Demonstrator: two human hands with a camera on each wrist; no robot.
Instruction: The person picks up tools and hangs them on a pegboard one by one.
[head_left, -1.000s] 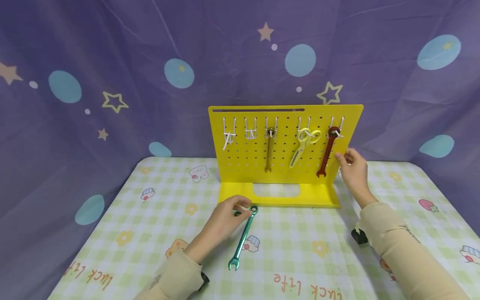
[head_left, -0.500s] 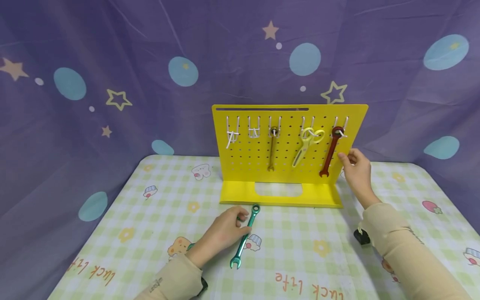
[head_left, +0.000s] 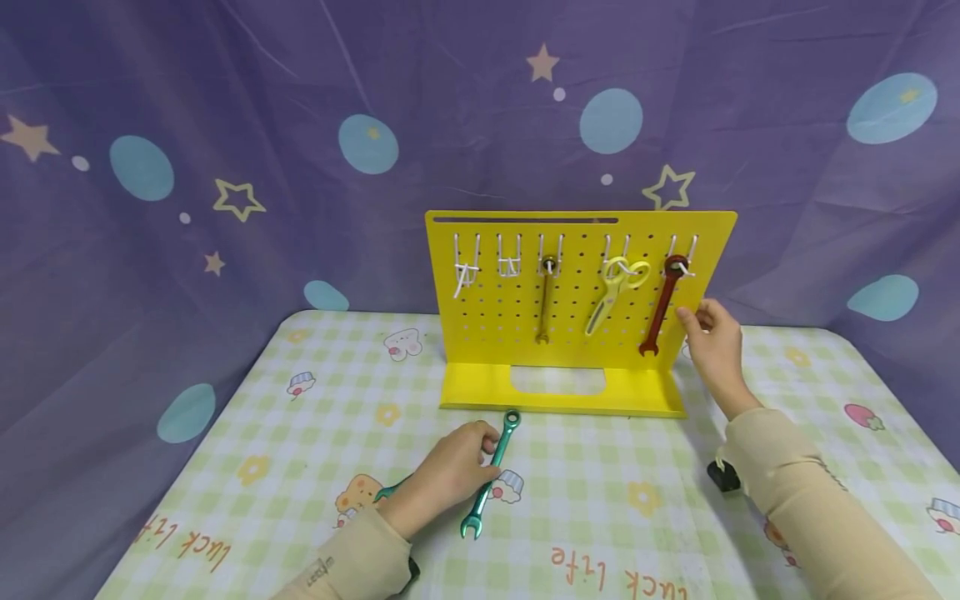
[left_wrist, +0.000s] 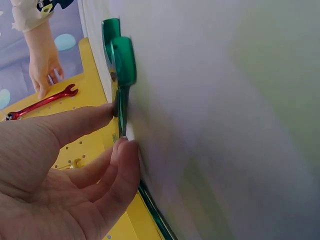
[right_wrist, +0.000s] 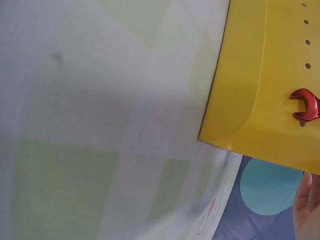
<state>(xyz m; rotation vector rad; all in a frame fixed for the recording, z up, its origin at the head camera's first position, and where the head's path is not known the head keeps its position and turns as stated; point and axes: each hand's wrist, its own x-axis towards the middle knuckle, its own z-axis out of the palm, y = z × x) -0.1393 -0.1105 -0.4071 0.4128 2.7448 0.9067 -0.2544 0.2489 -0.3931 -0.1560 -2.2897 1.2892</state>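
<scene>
- Fingers of the left hand (head_left: 453, 471) are loosely curved and parted at a green combination wrench (head_left: 503, 443), lying before the yellow pegboard (head_left: 566, 354); the right hand (head_left: 712, 342) pinches the pegboard's right edge.
- Closing carelessly could snag the second green wrench (head_left: 387, 492), mostly hidden beneath; tugging that edge might tip the pegboard.
- The left wrist view reveals the thumb-to-fingertip gap; the right wrist view shows neither green wrench.

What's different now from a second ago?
The left hand slid back toward the person, from the ring end of the green wrench to nearer its middle. Another green tool's end now peeks out by the left wrist. I can't tell if that hand grips anything. The right hand stayed at the yellow pegboard's edge, and the hanging tools stayed put.
</scene>
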